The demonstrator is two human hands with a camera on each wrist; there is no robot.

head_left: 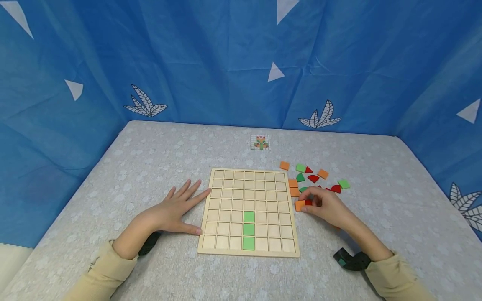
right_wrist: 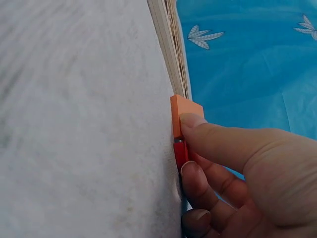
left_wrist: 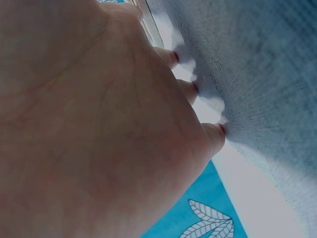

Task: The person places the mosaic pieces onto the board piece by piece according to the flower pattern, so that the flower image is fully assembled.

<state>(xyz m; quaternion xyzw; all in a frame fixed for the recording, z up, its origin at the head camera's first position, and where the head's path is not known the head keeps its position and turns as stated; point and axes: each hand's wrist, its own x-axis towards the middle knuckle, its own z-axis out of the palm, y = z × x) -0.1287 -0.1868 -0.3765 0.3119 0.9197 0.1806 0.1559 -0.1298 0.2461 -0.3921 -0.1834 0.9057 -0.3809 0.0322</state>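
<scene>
A wooden grid board [head_left: 248, 253] lies on the table, with three light green square tiles [head_left: 248, 229] stacked in one column at its near middle. My left hand [head_left: 171, 212] is spread flat beside the board's left edge, thumb and index fingertips at the rim; the left wrist view shows fingertips on the cloth. Off the board's right edge, my right hand [head_left: 328, 205] pinches an orange square tile [right_wrist: 190, 106], thumb on its face. A red piece [right_wrist: 180, 153] sits right against that tile, near the curled fingers. Whether the index finger touches the orange tile is hidden in the right wrist view.
Right of the board lie loose orange squares [head_left: 293, 192], light green squares [head_left: 344, 184], dark green pieces [head_left: 300, 177] and red pieces [head_left: 313, 179], some partly behind the right hand. A small pattern card [head_left: 260, 142] lies beyond the board. Blue curtain [head_left: 211, 62] surrounds the table.
</scene>
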